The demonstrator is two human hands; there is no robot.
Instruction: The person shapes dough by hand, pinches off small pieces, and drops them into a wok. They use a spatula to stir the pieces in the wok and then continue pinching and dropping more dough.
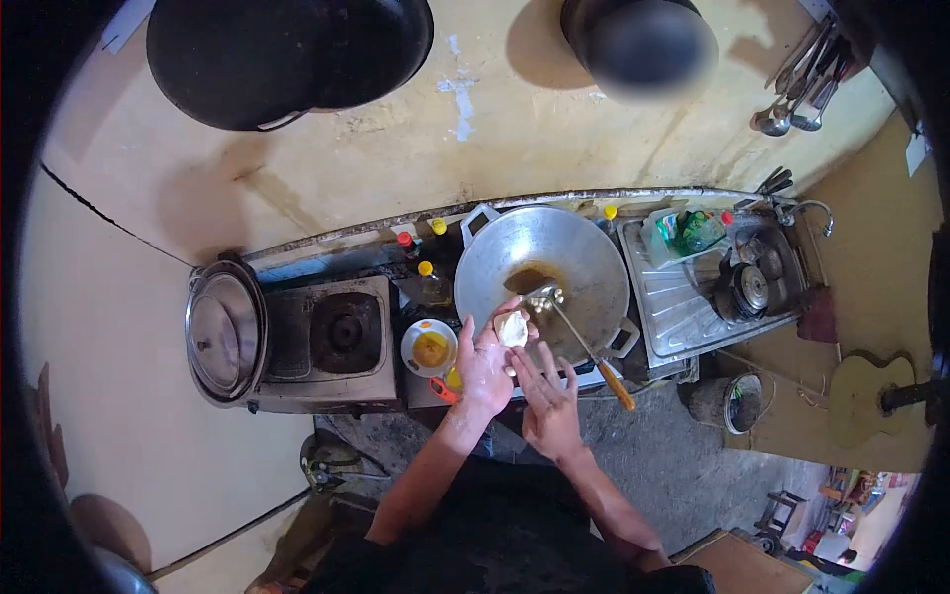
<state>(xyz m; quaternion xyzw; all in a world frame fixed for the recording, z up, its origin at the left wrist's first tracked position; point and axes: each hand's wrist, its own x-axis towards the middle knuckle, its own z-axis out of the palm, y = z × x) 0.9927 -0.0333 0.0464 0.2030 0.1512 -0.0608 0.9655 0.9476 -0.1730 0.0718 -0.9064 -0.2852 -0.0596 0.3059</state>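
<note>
My left hand (485,371), palm up and dusted white, holds a flattened piece of white dough (512,330) on its fingers. Just to the right is my right hand (554,411), its fingers stretched out and apart, with the tips close to the left palm. Both hands are over the near side of a large metal wok (495,238) with brownish oil in its bottom. A ladle (580,339) with a wooden handle leans across the wok's near rim, small pale pieces at its head. Left of my left hand stands a white bowl (409,354) of orange-yellow contents.
Bottles, one a yellow-capped bottle (433,287), stand left of the wok. Farther left are a stove (287,366) and a lidded pot (223,332). On the right, a steel sink (658,307) holds a kettle (750,287). A bucket (708,404) is on the floor.
</note>
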